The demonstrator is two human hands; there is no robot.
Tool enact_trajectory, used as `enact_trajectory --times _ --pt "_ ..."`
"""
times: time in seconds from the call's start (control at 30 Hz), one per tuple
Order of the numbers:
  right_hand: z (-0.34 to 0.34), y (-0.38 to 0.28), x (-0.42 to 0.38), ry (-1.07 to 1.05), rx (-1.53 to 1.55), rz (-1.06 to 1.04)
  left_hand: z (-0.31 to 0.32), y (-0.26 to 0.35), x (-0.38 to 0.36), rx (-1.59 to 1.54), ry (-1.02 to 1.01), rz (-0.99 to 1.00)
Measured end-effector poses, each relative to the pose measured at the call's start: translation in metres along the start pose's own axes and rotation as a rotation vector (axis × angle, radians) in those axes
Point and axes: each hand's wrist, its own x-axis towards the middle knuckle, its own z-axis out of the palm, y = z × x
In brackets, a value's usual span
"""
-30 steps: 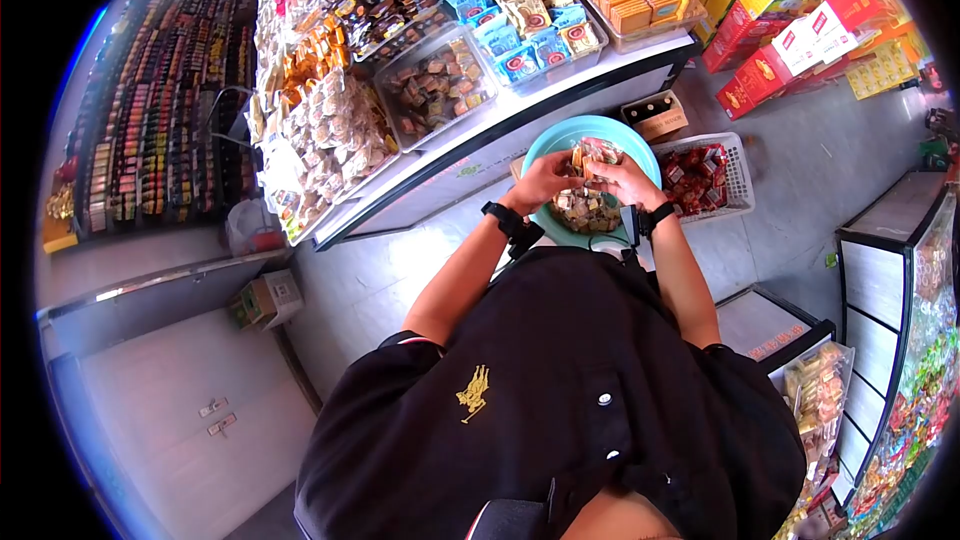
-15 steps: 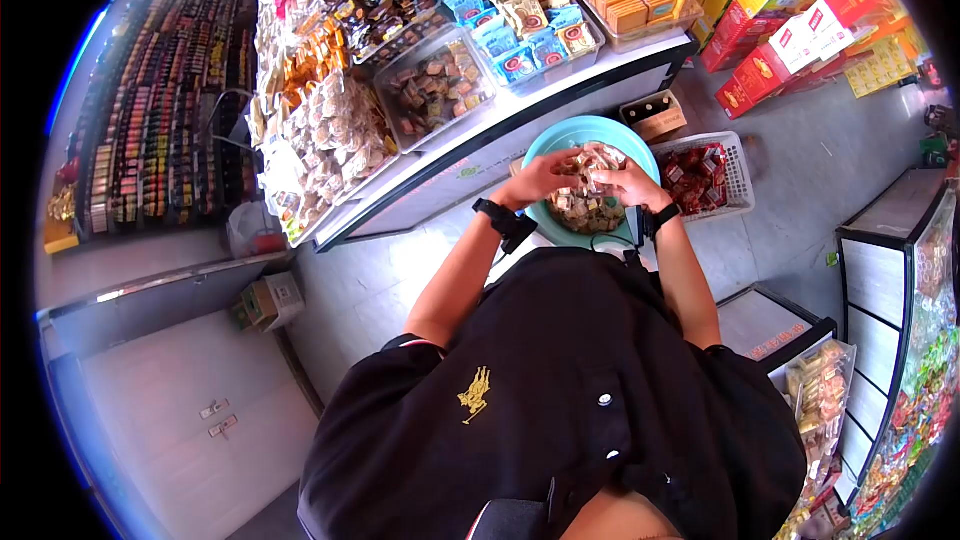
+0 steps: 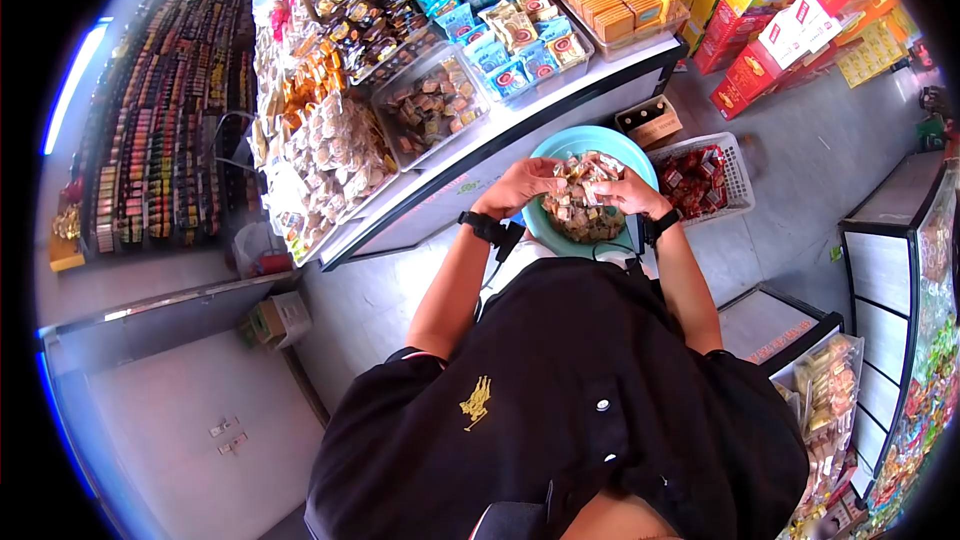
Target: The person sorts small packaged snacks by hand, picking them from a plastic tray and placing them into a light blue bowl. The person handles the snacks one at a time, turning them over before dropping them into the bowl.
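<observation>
A turquoise plastic basin [image 3: 632,143] stands on the floor in front of me, holding many small clear-wrapped sweets [image 3: 578,222]. At its left side my left hand [image 3: 522,187] is closed, thumb and fingertips pinching a wrapped sweet over the pile. Opposite it, my right hand [image 3: 636,195] is also closed on wrapped sweets near the basin's middle. How many pieces each hand holds cannot be made out. Dark bands with small devices sit on both wrists.
A white basket [image 3: 742,175] of red packets and a carton [image 3: 650,123] of bottles stand beside the basin. Beyond is a display counter [image 3: 500,130] with trays of wrapped snacks. Red gift boxes [image 3: 745,80] stand back right; shelving [image 3: 880,240] lies right.
My left hand has drawn left, away from the basin's middle, and its fingers have come together. The right hand stays over the sweets. The whole view has shifted slightly.
</observation>
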Motion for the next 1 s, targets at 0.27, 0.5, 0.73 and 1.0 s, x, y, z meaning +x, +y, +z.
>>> enact_trajectory --times 0.27,0.5,0.73,1.0 --pt "0.003 0.003 0.001 -0.003 -0.1 0.014 0.015 -0.006 0.003 -0.214 0.052 -0.067" --pt "0.027 -0.005 -0.001 0.108 -0.09 -0.021 0.022 -0.022 0.006 -0.221 0.05 -0.016" --pt "0.029 0.001 0.008 0.189 -0.125 -0.135 0.023 -0.018 0.003 -0.253 0.13 -0.021" --pt "0.025 0.009 0.02 0.271 -0.308 -0.23 0.022 -0.023 -0.002 -0.297 0.14 0.023"
